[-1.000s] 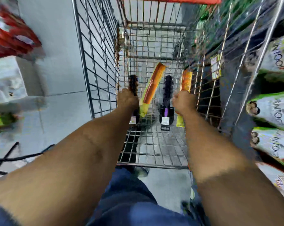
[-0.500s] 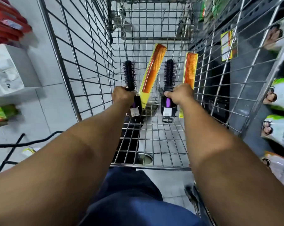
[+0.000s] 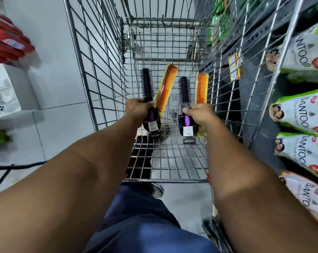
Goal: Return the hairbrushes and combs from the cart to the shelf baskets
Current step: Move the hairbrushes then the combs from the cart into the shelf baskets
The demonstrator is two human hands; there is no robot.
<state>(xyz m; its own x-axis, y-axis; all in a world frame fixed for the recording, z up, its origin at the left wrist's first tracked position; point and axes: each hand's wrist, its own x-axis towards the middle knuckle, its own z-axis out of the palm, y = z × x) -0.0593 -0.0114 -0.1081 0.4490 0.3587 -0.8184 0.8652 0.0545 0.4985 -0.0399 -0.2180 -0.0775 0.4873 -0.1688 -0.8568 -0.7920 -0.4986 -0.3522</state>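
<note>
Both of my arms reach down into a wire shopping cart [image 3: 92, 92]. My left hand [image 3: 138, 109] is shut on a black round hairbrush [image 3: 147, 84] with a purple-striped handle, and an orange comb [image 3: 166, 87] in yellow packaging is held together with it. My right hand [image 3: 200, 115] grips a second black round hairbrush [image 3: 184, 90] and a second orange comb [image 3: 201, 90]. All of them are lifted off the cart floor, heads pointing away from me. No shelf basket is in sight.
The cart's wire walls close in on both sides. To the right a shelf holds green and white Santoor packets [image 3: 300, 114] and a yellow price tag [image 3: 234, 67]. At the left are red packets [image 3: 7, 44], a white box [image 3: 3, 95] and grey floor tiles.
Both hands have closed on a brush and a comb each and raised them off the cart floor. The view has tipped further into the cart.
</note>
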